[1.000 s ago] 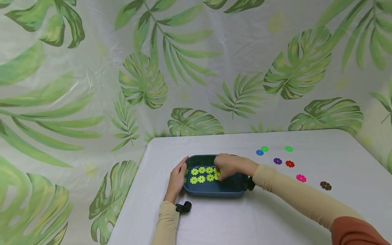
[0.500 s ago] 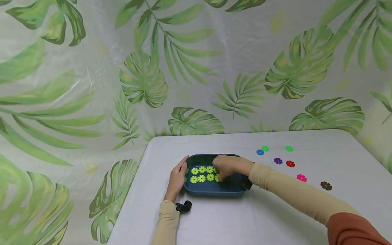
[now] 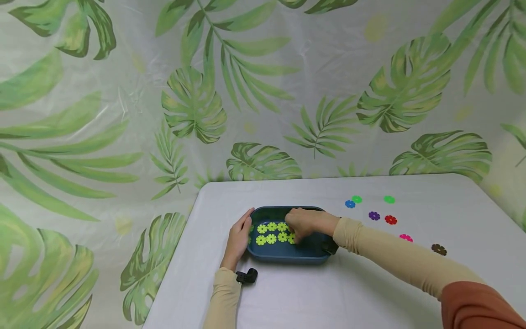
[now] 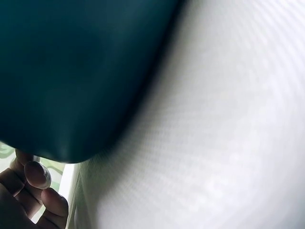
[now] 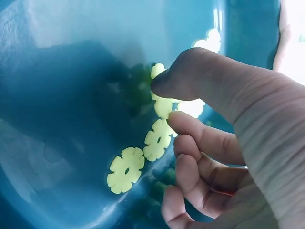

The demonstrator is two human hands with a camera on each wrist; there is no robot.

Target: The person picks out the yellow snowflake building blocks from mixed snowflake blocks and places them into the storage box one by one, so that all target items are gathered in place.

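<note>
A dark blue tray (image 3: 287, 259) stands on the table with several yellow-green flower-shaped snowflake discs (image 3: 271, 238) in two rows inside. At its left end my left hand (image 3: 237, 240) holds the rim; the left wrist view shows curled fingers (image 4: 38, 174) beside the tray's wall (image 4: 71, 95). Inside the tray, my right hand (image 3: 306, 221) reaches down at the right end of the rows. In the right wrist view its thumb and index finger are around a yellow-green disc (image 5: 163, 107), and the thumb covers part of it. More discs (image 5: 125, 170) lie beside the fingertips.
Right of the tray, loose discs are scattered on the white table (image 3: 287, 297): blue (image 3: 350, 204), green (image 3: 389, 199), purple (image 3: 374, 215), red (image 3: 391, 220), pink (image 3: 406, 237) and brown (image 3: 439, 249). A leaf-patterned curtain (image 3: 255, 114) hangs behind.
My right hand has shifted slightly left and now stays at the right end of the disc rows. The right sleeve covers part of the pink disc. My left hand keeps its place.
</note>
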